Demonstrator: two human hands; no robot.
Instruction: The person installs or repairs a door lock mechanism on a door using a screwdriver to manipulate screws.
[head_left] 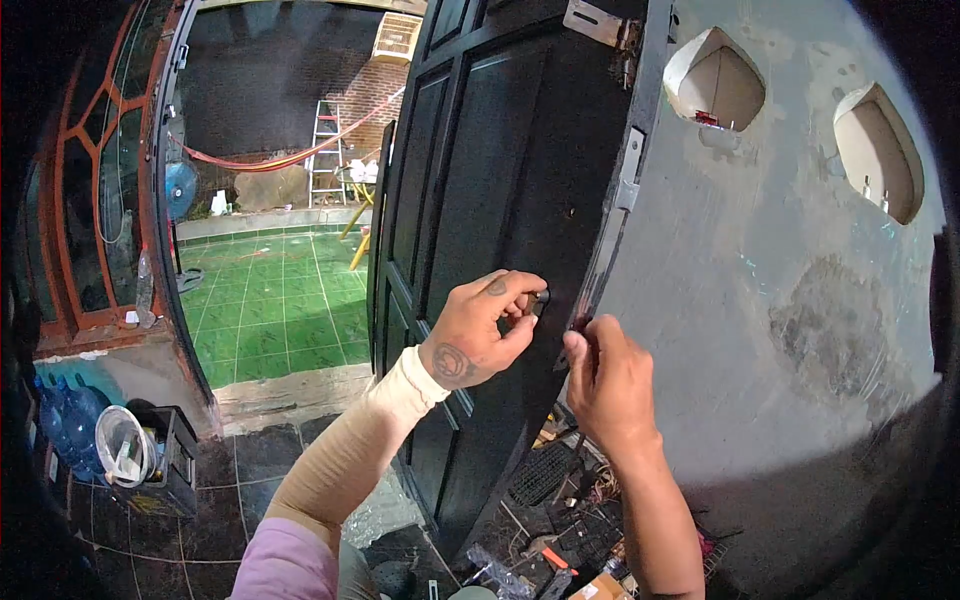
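Note:
A dark panelled door (500,190) stands ajar in front of me. My left hand (485,325), in a cream sleeve, pinches a small black-and-metal piece (540,299) against the door face; it looks like a lock cylinder. At the door's narrow edge is my right hand (612,385), its thumb and index finger closed together. Whatever sits between those fingertips is too small or hidden to name. A metal lock plate (600,265) runs down the edge just above my right fingers.
Loose tools, wires and a cardboard box (603,588) clutter the floor at lower right. A grey wall (740,330) with niches rises beside the door. At left are blue water bottles (70,420) and a black crate (178,465). Green tiles (280,300) lie beyond the doorway.

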